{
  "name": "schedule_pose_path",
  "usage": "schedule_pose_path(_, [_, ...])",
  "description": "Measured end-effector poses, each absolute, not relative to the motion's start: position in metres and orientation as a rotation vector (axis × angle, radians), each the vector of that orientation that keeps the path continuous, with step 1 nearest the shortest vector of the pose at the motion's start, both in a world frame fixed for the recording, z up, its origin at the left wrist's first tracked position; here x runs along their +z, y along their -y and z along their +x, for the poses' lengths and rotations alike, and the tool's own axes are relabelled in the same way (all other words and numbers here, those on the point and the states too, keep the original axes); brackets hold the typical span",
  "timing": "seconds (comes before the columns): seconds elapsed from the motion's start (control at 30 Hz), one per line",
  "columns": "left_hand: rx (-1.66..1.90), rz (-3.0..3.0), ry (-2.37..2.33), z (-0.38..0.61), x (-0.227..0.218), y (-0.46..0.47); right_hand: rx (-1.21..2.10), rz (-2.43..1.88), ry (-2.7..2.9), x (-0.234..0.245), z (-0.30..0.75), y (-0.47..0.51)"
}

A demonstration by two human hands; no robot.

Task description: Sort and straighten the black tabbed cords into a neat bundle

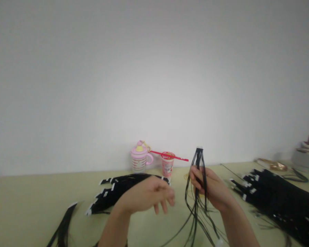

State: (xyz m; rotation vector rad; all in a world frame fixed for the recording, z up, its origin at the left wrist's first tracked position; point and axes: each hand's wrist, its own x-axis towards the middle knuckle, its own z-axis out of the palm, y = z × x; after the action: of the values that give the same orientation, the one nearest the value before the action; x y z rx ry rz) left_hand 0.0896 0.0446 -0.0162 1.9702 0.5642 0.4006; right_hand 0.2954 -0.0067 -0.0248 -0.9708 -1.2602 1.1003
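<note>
From the person's head on the near side of the worktop [28, 195], the sole view faces forward over it to the wall [154, 75] behind, left hand [149, 193] and right hand [209, 185] (both fairly near) above it.

Black strand bundle [196, 199], upright, splayed below

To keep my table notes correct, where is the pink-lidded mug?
In the head view, the pink-lidded mug stands slightly left of centre, at the back of the table, left of the pink cup.

Pale yellow table [20, 202], black bundles [280, 195], pink mug [139, 160]
</note>
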Motion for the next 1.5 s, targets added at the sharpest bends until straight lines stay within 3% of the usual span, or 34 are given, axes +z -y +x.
schedule_pose_path(0.07, [0.832, 1.834, -0.691, 0.085, -0.016, -0.051, 1.187, -0.922, 1.297, -0.026, 0.286, 0.008])
schedule_pose_path(0.13, [1.027, 1.644, -0.556, 0.093, -0.019, -0.051, 1.299, -0.863, 1.349, -0.028, 0.273, 0.008])
schedule_pose_path(0.27, [0.940, 1.457, -0.299, 0.113, -0.021, -0.046, 1.462, -0.785, 1.461, -0.035, 0.252, 0.006])
schedule_pose_path(0.57, [1.055, 1.607, -0.455, 0.092, -0.006, -0.034, 1.449, -0.985, 1.718, -0.041, 0.257, 0.001])
schedule_pose_path(0.8, [0.935, 1.793, -0.503, 0.089, -0.009, -0.030, 1.049, -1.194, 1.857, -0.038, 0.266, 0.003])
schedule_pose_path(1.1, [0.901, 1.761, -0.498, 0.086, -0.007, -0.026, 0.168, -1.425, 1.751, -0.032, 0.284, -0.007])
schedule_pose_path(1.5, [0.996, 1.548, -0.535, 0.085, 0.000, -0.021, -0.356, -1.443, 1.510, -0.048, 0.312, -0.027])
